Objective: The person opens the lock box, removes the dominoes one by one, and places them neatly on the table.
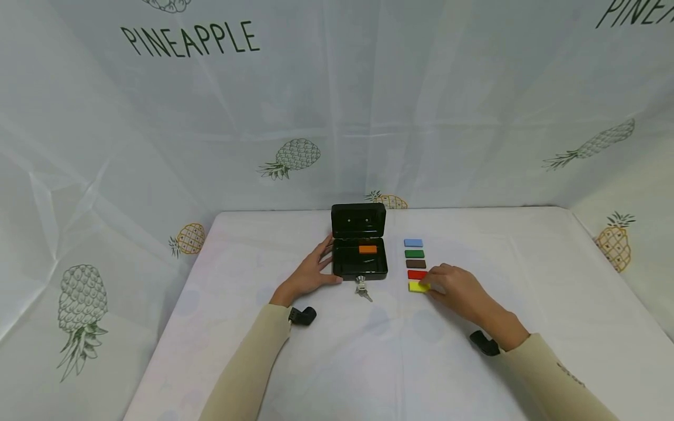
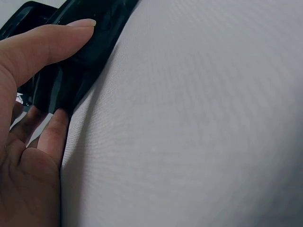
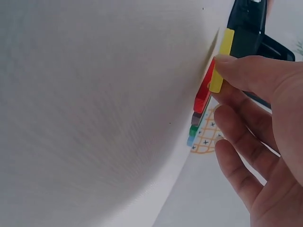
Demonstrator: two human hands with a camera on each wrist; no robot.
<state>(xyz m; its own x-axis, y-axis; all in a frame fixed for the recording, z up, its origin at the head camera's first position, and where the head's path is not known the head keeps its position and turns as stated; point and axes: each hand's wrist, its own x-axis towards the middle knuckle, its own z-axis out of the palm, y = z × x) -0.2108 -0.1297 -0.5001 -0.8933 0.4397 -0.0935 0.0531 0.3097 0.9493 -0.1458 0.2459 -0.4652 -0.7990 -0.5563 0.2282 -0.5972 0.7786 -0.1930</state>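
Observation:
A small black cash box stands with its lid raised. Inside it lies an orange block. My left hand holds the box at its left front corner, the thumb on the front and the other fingers along the left side. To the right of the box, my right hand pinches a yellow block between thumb and index finger. The block is raised at an angle in the right wrist view. Just behind it is a red block.
Beyond the red block, a brown block, a green block and a blue block continue the row. Keys hang at the box's front lock. A pineapple-print sheet rises behind the white table.

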